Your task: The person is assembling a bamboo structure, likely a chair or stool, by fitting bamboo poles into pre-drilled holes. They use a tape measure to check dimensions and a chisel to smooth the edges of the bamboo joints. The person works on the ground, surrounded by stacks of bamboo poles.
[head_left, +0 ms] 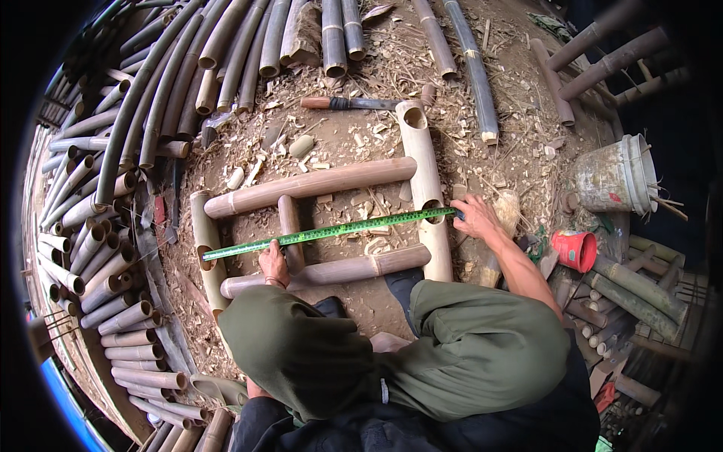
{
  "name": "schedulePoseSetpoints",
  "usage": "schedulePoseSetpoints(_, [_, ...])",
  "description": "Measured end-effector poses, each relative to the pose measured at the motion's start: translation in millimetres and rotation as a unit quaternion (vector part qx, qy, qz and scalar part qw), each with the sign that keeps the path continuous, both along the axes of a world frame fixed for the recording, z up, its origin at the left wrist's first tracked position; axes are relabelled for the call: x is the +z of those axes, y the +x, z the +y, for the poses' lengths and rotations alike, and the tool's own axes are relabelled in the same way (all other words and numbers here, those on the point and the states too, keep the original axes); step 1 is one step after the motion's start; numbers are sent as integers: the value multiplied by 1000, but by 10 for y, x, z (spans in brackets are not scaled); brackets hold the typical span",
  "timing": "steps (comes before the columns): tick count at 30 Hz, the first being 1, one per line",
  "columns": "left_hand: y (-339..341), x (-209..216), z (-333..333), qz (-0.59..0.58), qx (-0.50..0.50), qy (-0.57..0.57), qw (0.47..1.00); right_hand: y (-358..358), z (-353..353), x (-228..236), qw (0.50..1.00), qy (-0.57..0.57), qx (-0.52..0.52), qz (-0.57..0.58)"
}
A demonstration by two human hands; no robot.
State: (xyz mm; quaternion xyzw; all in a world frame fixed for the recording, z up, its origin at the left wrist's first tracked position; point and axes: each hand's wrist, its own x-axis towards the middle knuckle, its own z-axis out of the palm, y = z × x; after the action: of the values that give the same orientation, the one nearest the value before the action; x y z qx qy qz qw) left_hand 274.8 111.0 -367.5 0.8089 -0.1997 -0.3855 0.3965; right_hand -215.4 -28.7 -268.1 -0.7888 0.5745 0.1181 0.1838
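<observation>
Across a bamboo frame (316,184) lying on the ground, a green measuring tape (339,230) runs from the left post (213,282) to the right post (422,162), above the short crosspiece (288,215). The right hand (479,218) has its fingers closed around the dark case (459,215) at the tape's right end. The left hand (274,264) meets the tape's lower edge; whether its fingers pinch or merely press cannot be told. The tape is probably light, thin and springy, best held by the case and flat near the other end. The frame looks stiff and far heavier, its smooth round rails the likeliest handholds. Wood chips cover the earth floor (354,139), with a knife (331,102) beyond the frame. Bamboo lengths (117,264) pile up at left; a pale bucket (602,177) and a red container (576,251) stand at right.
</observation>
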Motion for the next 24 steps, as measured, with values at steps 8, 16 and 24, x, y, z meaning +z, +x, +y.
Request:
schedulePoseSetpoints(8, [85,-178,-12,38,38,-28,998,-38,-89,-84,1000,11,-1,1])
schedulePoseSetpoints(16, [155,-381,6,57,78,24,995,96,-153,7,1000,-15,24,-10])
schedulePoseSetpoints(24, [-23,-126,-69,-77,27,8,997,37,-84,-121,999,-19,30,-28])
